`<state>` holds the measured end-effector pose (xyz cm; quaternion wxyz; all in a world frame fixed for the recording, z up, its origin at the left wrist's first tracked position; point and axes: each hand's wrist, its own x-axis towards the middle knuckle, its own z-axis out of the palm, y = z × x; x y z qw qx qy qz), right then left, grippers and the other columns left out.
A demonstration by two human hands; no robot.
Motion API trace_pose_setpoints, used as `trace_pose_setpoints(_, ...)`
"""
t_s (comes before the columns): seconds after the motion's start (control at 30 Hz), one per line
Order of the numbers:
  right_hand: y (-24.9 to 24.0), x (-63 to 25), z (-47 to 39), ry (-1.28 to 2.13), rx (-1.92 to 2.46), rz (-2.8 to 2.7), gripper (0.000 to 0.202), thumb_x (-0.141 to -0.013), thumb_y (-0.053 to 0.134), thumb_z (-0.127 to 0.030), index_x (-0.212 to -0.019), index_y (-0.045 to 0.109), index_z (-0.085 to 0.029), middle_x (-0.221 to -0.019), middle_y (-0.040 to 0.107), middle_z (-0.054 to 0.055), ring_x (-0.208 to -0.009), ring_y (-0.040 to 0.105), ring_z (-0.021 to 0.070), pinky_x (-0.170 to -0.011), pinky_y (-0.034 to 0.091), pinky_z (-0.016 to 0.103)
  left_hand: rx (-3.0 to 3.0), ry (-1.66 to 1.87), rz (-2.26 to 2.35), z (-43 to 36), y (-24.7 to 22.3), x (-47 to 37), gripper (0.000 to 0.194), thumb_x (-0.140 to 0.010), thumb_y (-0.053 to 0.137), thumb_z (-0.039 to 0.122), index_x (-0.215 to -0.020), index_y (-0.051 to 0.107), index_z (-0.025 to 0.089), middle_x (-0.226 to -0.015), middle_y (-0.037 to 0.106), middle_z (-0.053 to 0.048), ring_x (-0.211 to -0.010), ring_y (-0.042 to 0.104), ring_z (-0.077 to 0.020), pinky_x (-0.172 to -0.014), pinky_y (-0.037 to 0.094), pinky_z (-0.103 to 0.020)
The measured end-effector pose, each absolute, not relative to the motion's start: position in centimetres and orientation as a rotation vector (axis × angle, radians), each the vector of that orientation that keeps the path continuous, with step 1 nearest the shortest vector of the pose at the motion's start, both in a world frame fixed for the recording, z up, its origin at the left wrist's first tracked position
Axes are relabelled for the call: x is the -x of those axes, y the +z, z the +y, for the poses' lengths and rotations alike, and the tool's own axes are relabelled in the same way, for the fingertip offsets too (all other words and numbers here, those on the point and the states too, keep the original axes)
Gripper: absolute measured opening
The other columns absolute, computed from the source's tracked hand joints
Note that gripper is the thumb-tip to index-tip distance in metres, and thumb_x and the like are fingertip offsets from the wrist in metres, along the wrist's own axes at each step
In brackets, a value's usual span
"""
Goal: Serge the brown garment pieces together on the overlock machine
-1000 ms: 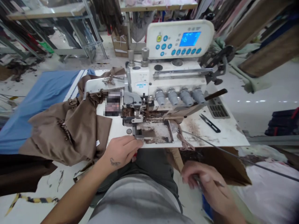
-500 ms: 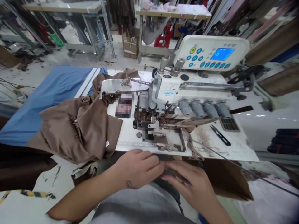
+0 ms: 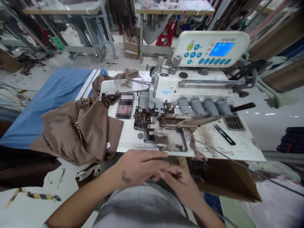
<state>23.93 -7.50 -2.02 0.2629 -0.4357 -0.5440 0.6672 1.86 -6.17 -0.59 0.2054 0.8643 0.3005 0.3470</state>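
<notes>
My left hand (image 3: 142,166) reaches in from the left, back upward, its fingers stretched out over the fingertips of my right hand. My right hand (image 3: 179,182) has its thumb and fingers brought together beneath them; whether anything small is between them is hidden. Both hands touch each other just in front of the white table edge. Behind them stands a white sewing machine (image 3: 194,91) with its lower cover open, showing brown lint. Brown fabric (image 3: 90,129) lies bunched on the left of the machine table (image 3: 129,131).
Black thread snips (image 3: 224,134) lie right of the machine. A control panel (image 3: 211,49) with a lit screen tops it. Blue fabric (image 3: 57,98) covers the far left. A cardboard box (image 3: 228,179) sits below the table at right, crossed by a dark cable (image 3: 237,160).
My left hand has opened, its fingers stretching out to the right. My right hand has moved slightly left, its fingers coming under the left ones. The view has shifted a little.
</notes>
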Motion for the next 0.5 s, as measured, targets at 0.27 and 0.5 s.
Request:
trace_pose_setpoints(0.27, -0.6, -28.1, -6.6, 1.578, 1.146, -1.744, 0.034, -0.104, 0.064, -0.042, -0.083, 0.083, -0.023, -0.078, 0.080, 0.005, -0.073, 0.074, 0.0189, -0.069, 0.055, 0.025, -1.861, 0.679, 0.624, -1.7, 0.2, -2.3, 0.015, -0.104, 0.064, 0.027, -0.099, 0.075, 0.020, -0.100, 0.077, -0.008, -0.088, 0.072, -0.0163, -0.080, 0.058, -0.028)
trace_pose_setpoints(0.5, -2.8, -25.0, -5.7, 1.431, 1.217, -1.637, 0.044, -0.102, 0.063, -0.052, -0.077, 0.079, -0.020, -0.072, 0.078, 0.005, -0.064, 0.070, 0.0199, -0.063, 0.055, 0.027, -0.853, 0.505, 0.470, -1.4, -1.0, -3.5, 0.028, -0.098, 0.073, 0.042, -0.094, 0.065, 0.015, -0.094, 0.073, -0.008, -0.047, 0.053, -0.0044, -0.040, 0.040, -0.017)
